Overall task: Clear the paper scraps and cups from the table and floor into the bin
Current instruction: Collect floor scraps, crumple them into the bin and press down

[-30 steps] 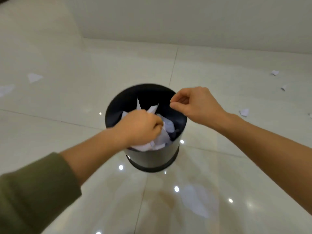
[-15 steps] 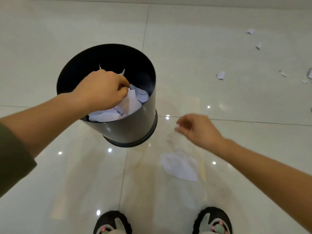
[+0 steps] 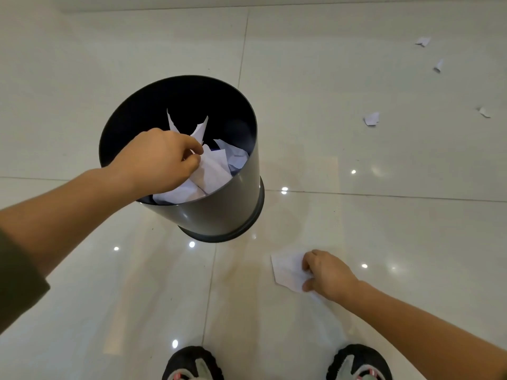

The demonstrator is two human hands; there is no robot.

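My left hand [image 3: 162, 157] clamps the paper [image 3: 214, 171] in the bin [image 3: 219, 212] — packing it down, I think. My right hand [image 3: 327, 272] pinches a scrap [image 3: 286, 268] on the floor [image 3: 384, 215] — next in.

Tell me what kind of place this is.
Likely an indoor room, home or office: glossy pale floor tiles with light glints, a wall base at top, a dark waste bin of paper scraps.

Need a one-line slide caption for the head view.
Left hand grips paper in the bin; right hand pinches a scrap on the floor.
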